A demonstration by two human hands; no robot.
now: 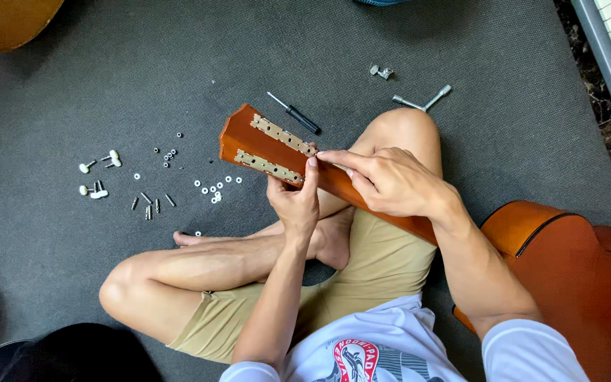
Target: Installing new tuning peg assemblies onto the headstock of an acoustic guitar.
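Guitar headstock (263,145) lies face-down across our crossed legs, neck running back to the orange body (567,262) at our right side; we use the headstock as landmark. Two brass tuner plates (281,134) sit along its back. Our left hand (295,201) cups the neck from below just behind the headstock, fingers curled shut around it, thumb up against the near plate's end. Our right hand (390,180) rests on top of the neck just behind the headstock, forefinger and thumb pinched at the end of the plates; we cannot tell if anything small is held between them. Black-handled screwdriver (295,113) lies on the grey carpet (107,85) just beyond the headstock. T-shaped metal wrench (424,100) and one loose tuner part (381,71) lie further beyond, toward the right. Left of the headstock: white washers (215,187) near, small metal screws and posts (151,205) further, white-knobbed tuner pegs (97,177) furthest out.
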